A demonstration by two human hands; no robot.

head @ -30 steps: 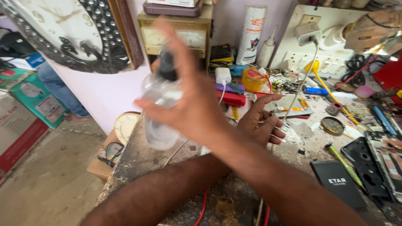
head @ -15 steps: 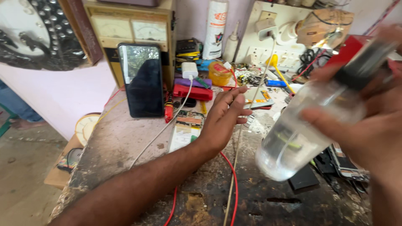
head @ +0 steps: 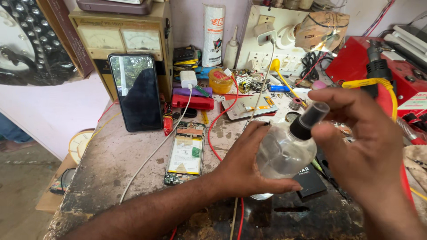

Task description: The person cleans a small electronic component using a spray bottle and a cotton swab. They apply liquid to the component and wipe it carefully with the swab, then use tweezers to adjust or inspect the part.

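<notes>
A clear plastic spray bottle (head: 282, 153) with a black nozzle and clear cap is held above the workbench. My left hand (head: 242, 166) cups its body from the left and below. My right hand (head: 362, 142) grips its neck and nozzle from the right, fingers curled over the top. On the bench to the left lies an opened phone (head: 187, 149) with its back off and insides showing. A phone with a dark glass screen (head: 135, 91) leans upright against a meter box behind it.
A worn, stained workbench (head: 115, 164) carries red and white cables, a red case (head: 192, 101), a yellow jar (head: 220, 81), a phone frame (head: 249, 106) and a black battery (head: 311, 182). A red machine (head: 396, 75) stands at right; a socket board (head: 271, 40) at the back.
The view has shifted right and closer. My right hand has brought the bottle down toward the middle, and my left hand, previously resting flat on the bench, now cups the bottle's body.
</notes>
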